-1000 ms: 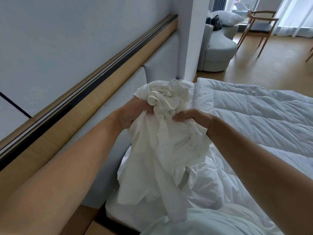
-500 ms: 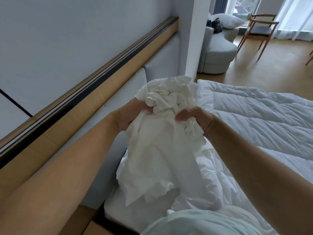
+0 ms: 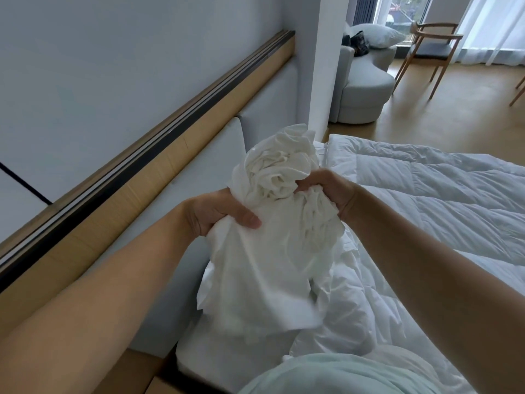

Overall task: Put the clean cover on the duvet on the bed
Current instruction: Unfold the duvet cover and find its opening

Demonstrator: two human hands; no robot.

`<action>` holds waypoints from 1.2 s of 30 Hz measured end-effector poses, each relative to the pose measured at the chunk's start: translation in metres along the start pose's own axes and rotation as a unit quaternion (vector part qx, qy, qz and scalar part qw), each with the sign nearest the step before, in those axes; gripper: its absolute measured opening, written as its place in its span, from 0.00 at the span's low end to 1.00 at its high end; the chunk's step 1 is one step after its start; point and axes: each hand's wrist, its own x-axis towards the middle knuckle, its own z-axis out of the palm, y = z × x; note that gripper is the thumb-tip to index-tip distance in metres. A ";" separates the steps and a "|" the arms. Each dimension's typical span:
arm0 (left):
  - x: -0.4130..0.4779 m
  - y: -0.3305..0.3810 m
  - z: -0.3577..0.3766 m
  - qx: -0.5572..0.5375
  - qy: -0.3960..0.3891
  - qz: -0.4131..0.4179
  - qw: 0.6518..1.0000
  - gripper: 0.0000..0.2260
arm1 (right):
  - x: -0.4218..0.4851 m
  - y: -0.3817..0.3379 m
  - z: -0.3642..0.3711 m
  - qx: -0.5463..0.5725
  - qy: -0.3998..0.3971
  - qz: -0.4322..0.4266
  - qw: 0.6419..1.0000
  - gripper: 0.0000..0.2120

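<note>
A bunched white duvet cover (image 3: 272, 245) hangs in front of me above the head end of the bed. My left hand (image 3: 216, 211) grips its left side, thumb pressed over the cloth. My right hand (image 3: 329, 191) clutches the gathered folds on the right, just below a crumpled knot of fabric at the top. The quilted white duvet (image 3: 443, 194) lies spread over the bed to the right, with its near corner rumpled under the hanging cover.
A padded grey headboard (image 3: 204, 177) with a wooden ledge (image 3: 136, 177) runs along the wall on the left. A white pillar (image 3: 326, 66) stands behind the bed. Farther off stand a grey armchair (image 3: 366, 83) with a pillow and a wooden chair (image 3: 431, 49) on the wood floor.
Both hands have shifted down and nearer to me on the cover. The left hand has taken a lower hold with its thumb on top, and the hanging cloth has been gathered up shorter.
</note>
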 end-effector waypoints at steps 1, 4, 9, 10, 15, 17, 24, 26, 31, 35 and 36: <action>0.002 0.002 -0.004 0.016 0.054 0.018 0.998 0.23 | -0.001 0.000 -0.001 0.002 0.000 0.005 1.000 0.18; 0.009 0.011 -0.007 0.079 0.206 0.142 0.965 0.13 | -0.004 0.002 0.005 -0.007 -0.054 0.042 0.998 0.20; 0.030 0.015 -0.006 0.181 0.360 0.205 0.892 0.16 | 0.001 0.016 0.020 0.012 -0.097 0.046 0.994 0.22; 0.031 0.015 -0.007 0.220 0.371 0.209 0.878 0.21 | 0.002 0.018 0.022 0.020 -0.101 0.043 0.994 0.21; 0.024 0.015 0.002 0.133 0.297 0.220 0.920 0.13 | -0.003 0.024 0.022 0.019 -0.096 0.049 0.994 0.18; 0.017 0.015 -0.001 0.014 0.204 0.172 0.964 0.07 | -0.009 0.021 0.019 -0.007 -0.084 0.043 0.995 0.16; -0.007 0.005 -0.009 -0.019 -0.009 -0.080 0.997 0.28 | -0.006 0.015 0.007 -0.013 -0.015 -0.022 1.000 0.18; -0.004 0.002 -0.002 -0.009 -0.035 -0.080 0.996 0.28 | -0.001 0.017 0.007 -0.021 0.007 -0.039 0.999 0.18; 0.000 -0.010 0.006 -0.076 -0.014 -0.005 0.997 0.33 | 0.001 0.010 0.002 -0.057 0.059 -0.050 0.995 0.21; -0.003 -0.005 0.003 -0.050 -0.004 0.019 0.999 0.26 | -0.010 0.004 -0.007 -0.051 0.037 -0.025 0.998 0.21; -0.004 -0.003 0.000 -0.029 0.011 0.016 0.999 0.25 | -0.014 0.004 -0.010 -0.057 0.028 -0.011 0.998 0.20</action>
